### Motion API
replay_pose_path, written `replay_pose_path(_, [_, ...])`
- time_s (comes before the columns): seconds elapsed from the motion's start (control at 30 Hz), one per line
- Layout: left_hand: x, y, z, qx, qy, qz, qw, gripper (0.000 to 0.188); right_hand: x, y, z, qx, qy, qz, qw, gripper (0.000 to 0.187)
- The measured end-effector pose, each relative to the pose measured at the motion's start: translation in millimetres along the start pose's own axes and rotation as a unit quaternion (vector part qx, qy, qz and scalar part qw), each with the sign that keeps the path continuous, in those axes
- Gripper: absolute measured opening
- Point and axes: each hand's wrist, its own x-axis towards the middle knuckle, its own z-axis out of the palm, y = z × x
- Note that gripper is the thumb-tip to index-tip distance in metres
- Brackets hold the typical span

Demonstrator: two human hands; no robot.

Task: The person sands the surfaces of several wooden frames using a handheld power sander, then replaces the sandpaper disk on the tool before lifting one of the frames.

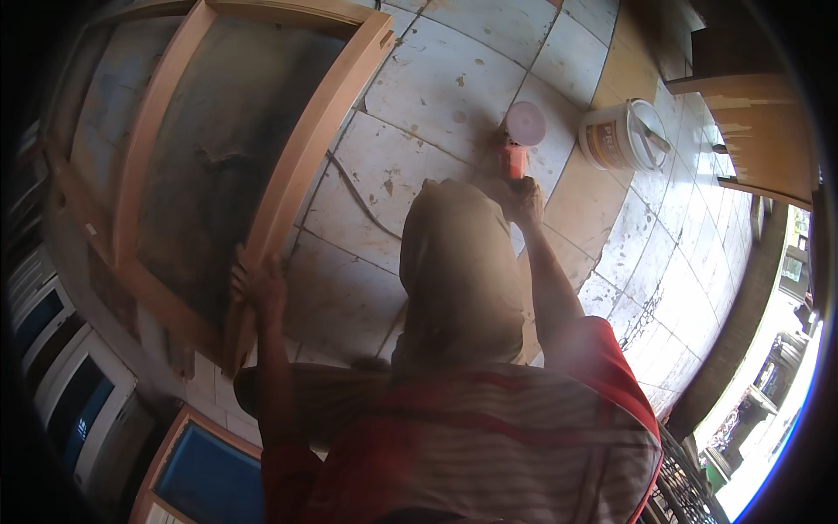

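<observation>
Forearms [557, 278] extended: right hand [527, 201], grip clenched round red disc tool [513, 162]; left hand [264, 286] on wooden frame [304, 157], clench unclear.

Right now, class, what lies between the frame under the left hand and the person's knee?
The head view shows tiled floor with a dark cable on it between the frame and knee.

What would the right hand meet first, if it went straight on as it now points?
Beyond its red tool, the right hand seems free to pass over the tiled floor as far as shown; the white bucket sits right of that line. Depth is unclear: it might touch the floor first.
</observation>
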Motion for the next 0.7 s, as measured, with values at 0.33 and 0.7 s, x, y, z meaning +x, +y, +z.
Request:
replay_pose_path(0.33, [-2.9, -1.9, -14.7, -0.013, -0.021, -0.013, 1.000, 0.079, -50.6, -43.9, -37.4, 0.093, 0.034, -0.102, 0.990, 0.058])
replay_pose_path(0.7, [-2.5, -7.4, -6.9, 0.014, -0.007, -0.022, 1.000, 0.069, -112.7, -27.4, -53.3, 0.030, -0.113, -0.132, 0.984, 0.061])
